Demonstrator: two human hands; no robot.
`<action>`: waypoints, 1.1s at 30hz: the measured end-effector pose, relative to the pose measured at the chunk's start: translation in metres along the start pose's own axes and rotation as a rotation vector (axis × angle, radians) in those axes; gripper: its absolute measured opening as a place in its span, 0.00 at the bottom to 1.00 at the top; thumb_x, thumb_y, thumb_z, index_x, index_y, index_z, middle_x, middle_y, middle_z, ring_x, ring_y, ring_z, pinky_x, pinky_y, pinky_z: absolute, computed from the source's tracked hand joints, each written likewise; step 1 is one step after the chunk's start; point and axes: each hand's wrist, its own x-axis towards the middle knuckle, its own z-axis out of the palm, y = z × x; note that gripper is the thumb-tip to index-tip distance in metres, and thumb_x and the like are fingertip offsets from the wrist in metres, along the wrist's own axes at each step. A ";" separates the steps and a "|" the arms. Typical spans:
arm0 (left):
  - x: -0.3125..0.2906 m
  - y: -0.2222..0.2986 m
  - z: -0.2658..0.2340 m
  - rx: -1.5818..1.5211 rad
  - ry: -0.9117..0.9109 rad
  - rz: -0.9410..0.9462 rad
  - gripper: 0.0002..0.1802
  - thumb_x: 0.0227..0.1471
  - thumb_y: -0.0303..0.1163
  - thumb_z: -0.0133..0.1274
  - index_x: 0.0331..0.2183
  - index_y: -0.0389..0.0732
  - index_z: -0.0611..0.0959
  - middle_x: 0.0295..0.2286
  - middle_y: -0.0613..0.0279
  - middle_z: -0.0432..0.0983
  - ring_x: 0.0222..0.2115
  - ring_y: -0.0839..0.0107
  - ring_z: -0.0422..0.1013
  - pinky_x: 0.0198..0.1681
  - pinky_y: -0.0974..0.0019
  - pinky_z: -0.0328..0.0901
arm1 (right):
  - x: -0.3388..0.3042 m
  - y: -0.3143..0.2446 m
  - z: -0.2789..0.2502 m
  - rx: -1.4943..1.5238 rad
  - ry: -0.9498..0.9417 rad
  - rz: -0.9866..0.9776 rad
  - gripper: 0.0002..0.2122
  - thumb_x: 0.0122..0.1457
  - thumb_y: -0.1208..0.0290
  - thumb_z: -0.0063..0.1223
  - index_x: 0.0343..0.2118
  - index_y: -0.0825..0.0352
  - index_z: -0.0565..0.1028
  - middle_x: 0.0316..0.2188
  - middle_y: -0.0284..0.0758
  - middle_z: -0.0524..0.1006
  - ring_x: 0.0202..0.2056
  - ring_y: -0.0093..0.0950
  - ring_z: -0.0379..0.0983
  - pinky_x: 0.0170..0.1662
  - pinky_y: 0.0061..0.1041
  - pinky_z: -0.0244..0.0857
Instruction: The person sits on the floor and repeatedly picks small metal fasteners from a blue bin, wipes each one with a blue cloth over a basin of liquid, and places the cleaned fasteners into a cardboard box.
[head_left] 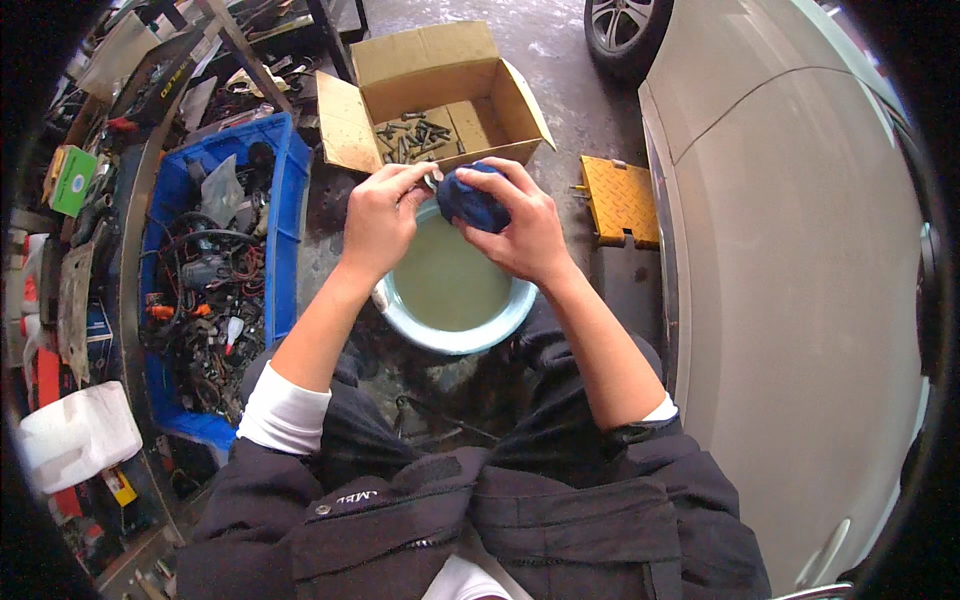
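Observation:
My right hand is wrapped round a bunched dark blue cloth. Just left of it, my left hand pinches a small, shiny metal piece whose kind is too small to tell; it meets the cloth's left edge. Both hands are over the far rim of a pale blue basin holding cloudy greenish liquid. Beyond them stands an open cardboard box with several dark, bolt-like metal parts lying in its left side.
On the left, a blue crate full of cables and used parts stands beside a cluttered metal shelf. A light-coloured car body closes off the right, with a wheel at the far end. A yellow metal plate lies near its sill.

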 end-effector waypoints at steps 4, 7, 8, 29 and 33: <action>0.001 0.004 -0.002 0.037 -0.052 0.018 0.17 0.53 0.20 0.59 0.46 0.39 0.87 0.38 0.50 0.83 0.38 0.53 0.80 0.43 0.58 0.73 | -0.002 0.000 0.005 0.004 0.045 0.063 0.25 0.47 0.65 0.72 0.52 0.56 0.79 0.52 0.42 0.77 0.49 0.44 0.79 0.52 0.40 0.75; -0.001 0.003 -0.001 0.096 -0.080 -0.005 0.18 0.52 0.20 0.60 0.46 0.40 0.87 0.38 0.49 0.82 0.38 0.51 0.80 0.43 0.57 0.73 | 0.002 0.007 0.004 0.020 0.120 0.096 0.26 0.47 0.66 0.72 0.52 0.56 0.79 0.51 0.43 0.77 0.49 0.45 0.79 0.52 0.40 0.75; -0.001 0.001 0.000 0.105 -0.100 -0.016 0.18 0.51 0.20 0.60 0.46 0.40 0.87 0.38 0.49 0.82 0.38 0.51 0.79 0.43 0.57 0.73 | 0.003 0.007 0.003 0.036 0.145 0.112 0.26 0.47 0.66 0.72 0.52 0.56 0.79 0.51 0.44 0.77 0.49 0.45 0.79 0.52 0.40 0.75; 0.016 -0.064 0.020 -0.089 -0.177 -0.383 0.15 0.53 0.30 0.63 0.44 0.40 0.88 0.29 0.61 0.85 0.28 0.79 0.77 0.36 0.70 0.72 | -0.010 0.009 0.019 -0.112 -0.333 0.046 0.27 0.45 0.65 0.70 0.52 0.52 0.79 0.54 0.38 0.76 0.52 0.42 0.77 0.56 0.41 0.73; 0.012 -0.130 0.058 -0.064 -0.265 -0.492 0.16 0.48 0.30 0.66 0.42 0.43 0.90 0.31 0.62 0.86 0.32 0.76 0.80 0.41 0.68 0.74 | -0.001 0.015 0.024 -0.156 -0.419 0.134 0.27 0.45 0.63 0.69 0.53 0.51 0.78 0.54 0.38 0.76 0.51 0.42 0.78 0.55 0.41 0.74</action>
